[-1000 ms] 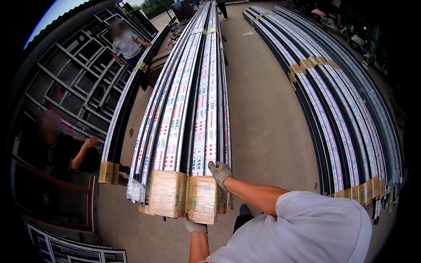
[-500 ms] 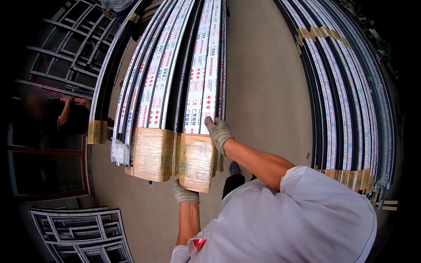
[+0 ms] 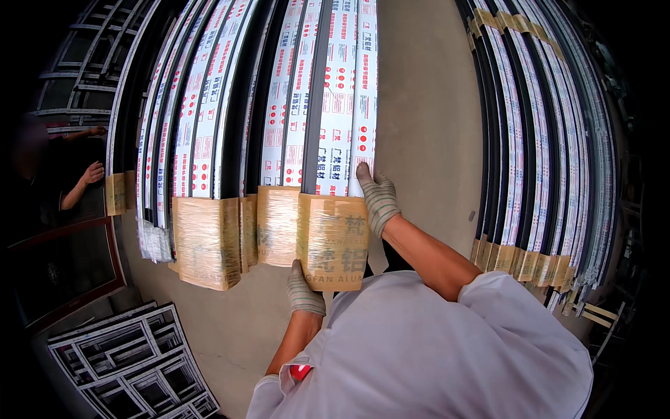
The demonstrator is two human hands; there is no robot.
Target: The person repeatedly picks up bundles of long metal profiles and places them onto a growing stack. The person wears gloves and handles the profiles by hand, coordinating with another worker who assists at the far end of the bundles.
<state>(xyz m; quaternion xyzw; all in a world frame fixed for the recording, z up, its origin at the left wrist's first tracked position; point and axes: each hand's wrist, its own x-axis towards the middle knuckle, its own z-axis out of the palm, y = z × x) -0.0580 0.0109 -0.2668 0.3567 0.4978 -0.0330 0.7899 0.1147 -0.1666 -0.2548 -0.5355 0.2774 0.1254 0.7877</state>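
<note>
A long bundle of profiles (image 3: 335, 167), covered in printed white film with dark strips showing, stretches away from me. Brown-and-clear wrapping (image 3: 333, 244) binds its near end. My left hand (image 3: 304, 290), in a striped knit glove, is closed on the lower left corner of that end, thumb up and fingers hidden beneath. Further up, my gloved right hand (image 3: 378, 199) grips the right edge, its thumb on the white film and the other fingers partly hidden. A similar wrapped bundle (image 3: 279, 227) lies directly to the left.
More wrapped profile bundles (image 3: 204, 237) lie further left. A long row of profiles (image 3: 523, 140) runs along the right, across a strip of floor (image 3: 426, 91). Dark window-like frames (image 3: 139, 363) stand at lower left. Another person's hand (image 3: 93, 172) is near the far-left profiles.
The held bundle has shifted right and nearer, and more of the bundle on its left now shows. My hands moved with it. The other person's arms have changed position.
</note>
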